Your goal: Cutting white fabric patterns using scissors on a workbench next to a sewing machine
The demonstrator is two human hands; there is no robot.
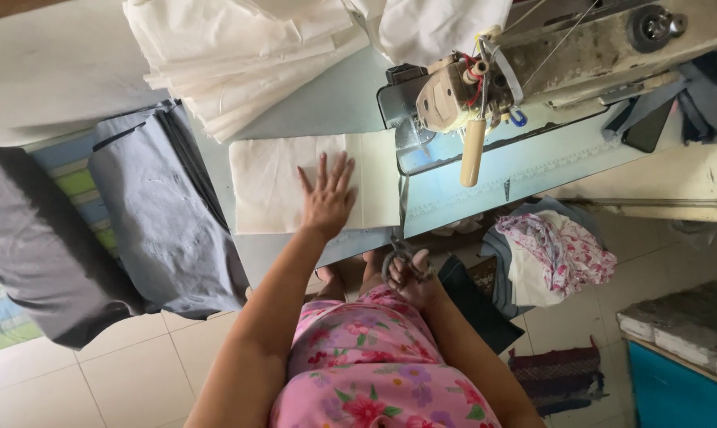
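- While viewed from the head camera looking straight down, left hand [327, 198] spread flat, fingers splayed open, pressing on a folded rectangle of cream cotton cloth [279, 186] lying on the pale blue-grey table [327, 103].
- Right hand [412, 273] drawn back near the lap, curled shut around a pair of dark metal scissors [400, 260], blades pointing toward the table edge; exact grip on the loops partly hidden.
- Just right of the cream cloth, an old beige industrial sewing machine [485, 83] with a pale wooden-looking handle hanging down, lit work area beneath, a strip of white lace trim [525, 170] lying along the bed.
- Beyond the hand, a thick stack of folded cream fabric pieces [231, 55]; to the left, draped grey cloth [164, 214] hanging off the table edge above a tiled floor.
- Lower right, a heap of floral pink-and-white fabric [561, 250] in a pile with other scraps.
- Risks, as judged from this layout: cloth likely to slip or skew under the flat palm if pressure eases, since only one hand pins it; scissors held close to the body and pink floral garment, so a careless lift could snag fabric or nick the wrist; folded edge near the needle area could catch on the machine if pushed right without looking; the tall stack close behind could topple onto the work if bumped.
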